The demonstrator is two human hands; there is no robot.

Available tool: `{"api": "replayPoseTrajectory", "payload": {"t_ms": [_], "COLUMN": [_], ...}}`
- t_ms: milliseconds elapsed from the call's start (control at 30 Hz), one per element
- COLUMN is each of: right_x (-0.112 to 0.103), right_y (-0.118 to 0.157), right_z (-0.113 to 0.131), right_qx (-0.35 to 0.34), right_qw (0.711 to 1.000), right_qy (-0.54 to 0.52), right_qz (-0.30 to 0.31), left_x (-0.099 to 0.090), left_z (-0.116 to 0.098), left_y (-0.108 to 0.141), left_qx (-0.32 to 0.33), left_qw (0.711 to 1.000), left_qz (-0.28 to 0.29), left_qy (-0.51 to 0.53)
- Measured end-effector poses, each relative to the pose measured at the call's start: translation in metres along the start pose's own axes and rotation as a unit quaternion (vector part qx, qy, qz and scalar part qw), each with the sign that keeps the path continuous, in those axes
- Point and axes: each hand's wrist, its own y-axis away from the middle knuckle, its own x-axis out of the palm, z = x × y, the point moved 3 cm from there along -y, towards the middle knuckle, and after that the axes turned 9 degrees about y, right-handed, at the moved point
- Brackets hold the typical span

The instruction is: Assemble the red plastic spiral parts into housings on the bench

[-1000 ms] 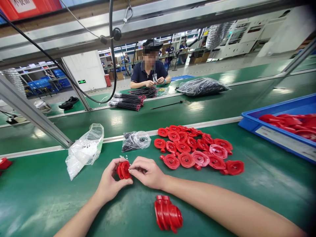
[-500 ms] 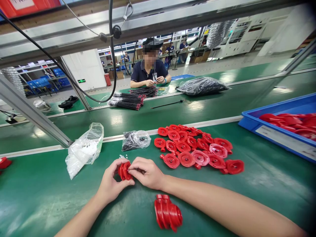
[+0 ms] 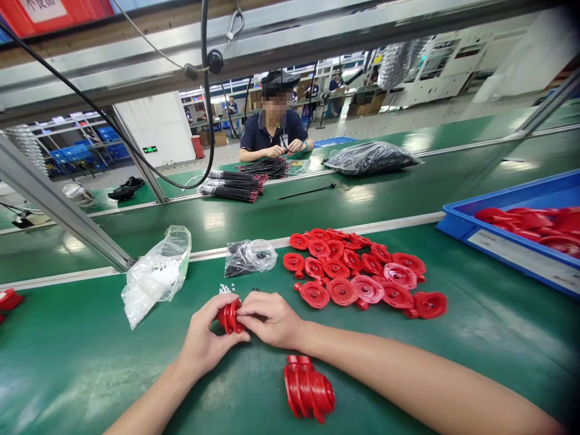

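My left hand is closed round a short stack of red plastic discs, held on edge just above the green work surface. Against the right face of that stack press the pinched fingertips of my right hand; whatever lies between them is hidden or too small to make out. Small white pieces lie scattered just beyond my left fingers. Nearer to me, below my right wrist, another stack of red plastic discs rests on its side.
Many loose red discs are spread to the right. A blue tray holds more red parts. Behind my hands lie a clear bag of white pieces and a bag of black parts. Across the bench sits a person beside bundled black cables.
Both hands have shifted very slightly to the right with the red stack. My right fingertips stay against its face, and the other things lie as before.
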Motion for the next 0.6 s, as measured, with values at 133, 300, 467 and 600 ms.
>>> {"api": "replayPoseTrajectory", "payload": {"t_ms": [133,300,467,600], "right_x": [0.000,0.003,0.006,0.000], "right_y": [0.000,0.002,0.004,-0.003], "right_z": [-0.005,-0.010,-0.006,-0.003], "right_qx": [0.058,0.159,0.122,0.115], "right_qw": [0.998,0.984,0.989,0.989], "right_qy": [-0.015,-0.056,0.004,0.015], "right_qz": [0.013,0.066,0.084,0.092], "left_x": [0.000,-0.001,0.002,0.005], "left_z": [-0.004,-0.005,-0.010,-0.014], "left_y": [-0.003,-0.004,-0.002,0.001], "left_qx": [-0.022,-0.038,-0.022,-0.069], "left_qw": [1.000,0.997,0.999,0.997], "left_qz": [-0.021,-0.060,-0.025,-0.002], "left_qy": [0.003,0.022,0.009,0.041]}}
